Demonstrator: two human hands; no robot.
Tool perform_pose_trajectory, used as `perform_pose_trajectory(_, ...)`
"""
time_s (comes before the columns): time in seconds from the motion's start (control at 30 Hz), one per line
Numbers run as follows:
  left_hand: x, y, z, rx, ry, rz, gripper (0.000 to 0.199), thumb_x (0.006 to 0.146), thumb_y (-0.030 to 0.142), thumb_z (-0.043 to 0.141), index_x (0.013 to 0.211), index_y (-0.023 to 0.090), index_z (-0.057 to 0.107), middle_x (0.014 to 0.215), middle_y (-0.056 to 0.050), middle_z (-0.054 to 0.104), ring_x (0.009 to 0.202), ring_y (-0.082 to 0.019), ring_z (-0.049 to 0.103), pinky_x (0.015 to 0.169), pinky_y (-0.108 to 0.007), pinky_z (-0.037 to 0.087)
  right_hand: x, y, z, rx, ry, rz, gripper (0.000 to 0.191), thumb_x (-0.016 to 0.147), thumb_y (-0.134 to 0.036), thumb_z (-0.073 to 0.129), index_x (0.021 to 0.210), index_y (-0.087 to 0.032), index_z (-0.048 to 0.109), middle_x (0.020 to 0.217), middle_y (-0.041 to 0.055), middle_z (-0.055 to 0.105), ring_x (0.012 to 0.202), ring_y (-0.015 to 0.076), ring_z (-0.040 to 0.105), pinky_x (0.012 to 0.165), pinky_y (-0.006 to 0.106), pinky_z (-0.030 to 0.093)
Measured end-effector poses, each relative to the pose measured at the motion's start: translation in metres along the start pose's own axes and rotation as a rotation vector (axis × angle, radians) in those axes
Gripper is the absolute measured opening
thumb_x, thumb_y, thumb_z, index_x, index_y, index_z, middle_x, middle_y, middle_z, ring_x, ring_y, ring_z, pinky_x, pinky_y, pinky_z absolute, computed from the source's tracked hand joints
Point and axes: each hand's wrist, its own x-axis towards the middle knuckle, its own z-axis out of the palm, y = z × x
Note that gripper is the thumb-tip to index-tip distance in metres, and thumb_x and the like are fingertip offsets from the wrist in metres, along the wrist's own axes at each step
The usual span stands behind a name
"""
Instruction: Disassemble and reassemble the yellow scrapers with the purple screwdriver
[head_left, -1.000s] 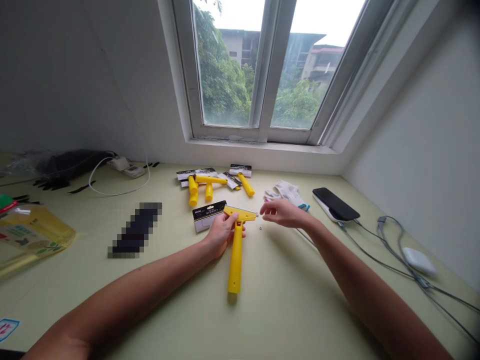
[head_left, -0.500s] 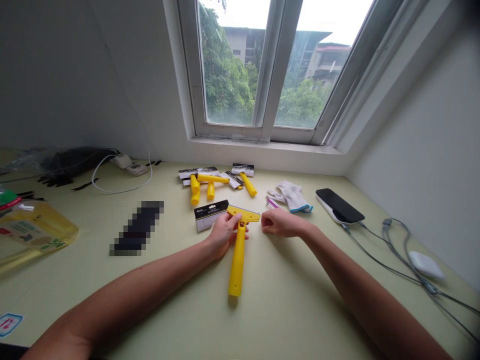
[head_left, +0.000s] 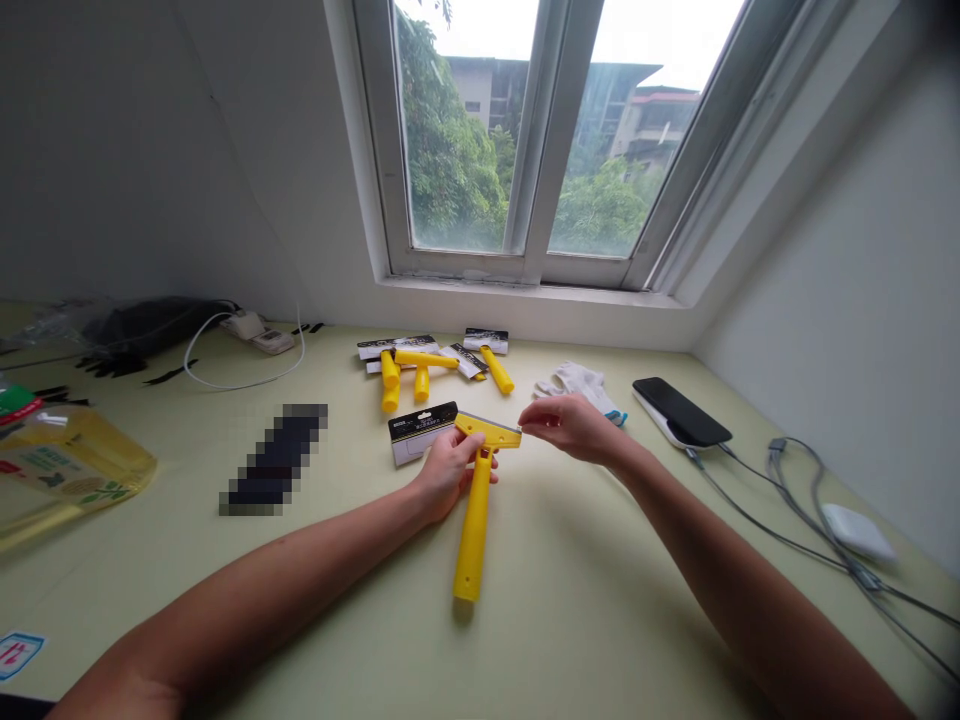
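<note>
My left hand (head_left: 448,470) is closed round the head end of a yellow scraper (head_left: 472,530). Its thumb presses on the head, and the long handle points down toward me. A thin grey blade edge shows along the top of the head. My right hand (head_left: 568,424) is at the right tip of that head, thumb and fingers pinched together. Whatever is between those fingers, if anything, is too small to make out. Just behind my left hand, a black and white packaging card (head_left: 420,430) lies on the table.
Several yellow scrapers with cards (head_left: 420,358) lie toward the window. A white glove (head_left: 577,381) is partly behind my right hand. Farther right are a phone (head_left: 681,410), cables (head_left: 795,535) and a white case (head_left: 859,532). An oil bottle (head_left: 75,465) stands left, near a pixelated dark patch (head_left: 277,460).
My right hand has risen slightly from the table to the scraper head's right tip. The pink stick behind it is now hidden. My left hand keeps its hold, almost still.
</note>
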Motion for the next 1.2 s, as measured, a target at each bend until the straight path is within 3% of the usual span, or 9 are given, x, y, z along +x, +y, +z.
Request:
perform_pose_trajectory(0.17,0.000,0.000,-0.001,0.012,0.000,-0.007,0.022,0.081,0.027,0.063,0.095,0.012,0.056,0.084,-0.009,0.064,0.066,-0.015,0.061,0.055,-0.029,0.055,-0.001,-0.005,0.001,0.013,0.040,-0.030,0.014,0.082,-0.026,0.061,0.085,-0.021,0.073,0.075,0.0019,0.070,0.065,0.0126,0.061,0.061,0.023,0.045)
perform_pose_trajectory(0.4,-0.001,0.001,0.000,0.012,-0.002,-0.005,0.022,0.080,0.027,0.062,0.095,0.012,0.057,0.080,-0.007,0.063,0.065,-0.015,0.061,0.055,-0.029,0.055,0.000,-0.015,0.016,-0.035,0.087,-0.204,0.013,0.085,-0.022,0.060,0.085,-0.020,0.073,0.078,0.0030,0.068,0.066,0.0122,0.059,0.063,0.024,0.045)
perform_pose_trajectory(0.73,0.000,-0.001,0.000,-0.013,-0.020,0.000,0.024,0.078,0.030,0.068,0.091,0.012,0.058,0.079,-0.005,0.061,0.064,-0.015,0.060,0.054,-0.029,0.055,-0.001,-0.020,0.023,-0.175,0.029,-0.319,0.015,0.089,-0.020,0.057,0.091,-0.020,0.072,0.087,0.0064,0.066,0.074,0.0149,0.060,0.068,0.027,0.046)
perform_pose_trajectory(1.2,0.001,-0.001,-0.001,-0.007,-0.052,0.004,0.026,0.074,0.030,0.073,0.085,0.009,0.061,0.071,-0.004,0.059,0.061,-0.013,0.058,0.054,-0.027,0.054,-0.001,-0.017,0.021,-0.133,0.062,-0.274,0.012,0.084,-0.015,0.060,0.089,-0.020,0.069,0.078,0.0018,0.069,0.068,0.0127,0.062,0.070,0.026,0.044)
